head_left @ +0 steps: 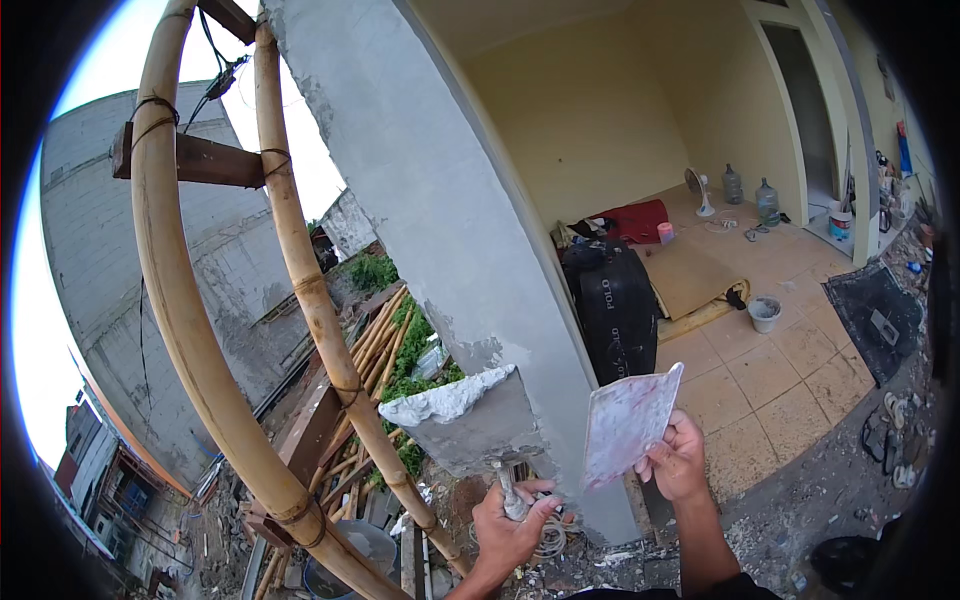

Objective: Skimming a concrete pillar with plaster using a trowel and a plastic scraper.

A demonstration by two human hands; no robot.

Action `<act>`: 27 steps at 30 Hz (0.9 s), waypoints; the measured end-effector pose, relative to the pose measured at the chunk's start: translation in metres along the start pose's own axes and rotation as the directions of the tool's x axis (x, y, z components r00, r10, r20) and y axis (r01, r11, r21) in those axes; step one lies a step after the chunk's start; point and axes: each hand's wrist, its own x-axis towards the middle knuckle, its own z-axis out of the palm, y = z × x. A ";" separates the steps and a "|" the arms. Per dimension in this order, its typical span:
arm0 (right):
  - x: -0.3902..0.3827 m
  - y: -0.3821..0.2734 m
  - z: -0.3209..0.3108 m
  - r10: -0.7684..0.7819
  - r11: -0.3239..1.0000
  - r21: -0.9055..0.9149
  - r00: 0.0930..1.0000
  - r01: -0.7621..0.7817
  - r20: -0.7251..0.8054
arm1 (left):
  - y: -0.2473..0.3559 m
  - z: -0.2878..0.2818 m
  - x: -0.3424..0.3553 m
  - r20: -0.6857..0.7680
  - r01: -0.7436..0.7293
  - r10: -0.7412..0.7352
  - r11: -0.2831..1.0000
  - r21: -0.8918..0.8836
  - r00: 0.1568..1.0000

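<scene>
My left hand is closed around the short handle of a wide putty knife. Its grey blade points up, with a thick line of white putty along the top edge. A plastered grey pillar rises just behind the blade; whether they touch I cannot tell. To the right, my right hand pinches a thin, roughly rectangular plate by its lower right side. White and pinkish smears cover the plate, which is held upright near the pillar's right edge.
Bamboo scaffold poles stand at left, joined by a wooden crosspiece. Inside the room are a black wrapped bundle, a bucket, a fan and water jugs. A dark mat lies by the tiled edge.
</scene>
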 end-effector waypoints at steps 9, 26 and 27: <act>0.268 -0.085 0.026 -0.438 0.897 0.067 0.860 0.437 0.261 | 0.004 -0.071 -0.019 -0.001 0.097 -0.104 0.916 0.388 0.995; 0.417 -0.107 0.142 -0.491 0.867 0.151 0.764 0.475 0.419 | -0.002 -0.125 -0.072 -0.294 0.399 -0.330 0.890 0.220 0.897; 0.422 -0.110 0.147 -0.493 0.866 0.153 0.762 0.476 0.420 | -0.006 -0.127 -0.073 -0.287 0.380 -0.322 0.908 0.176 0.902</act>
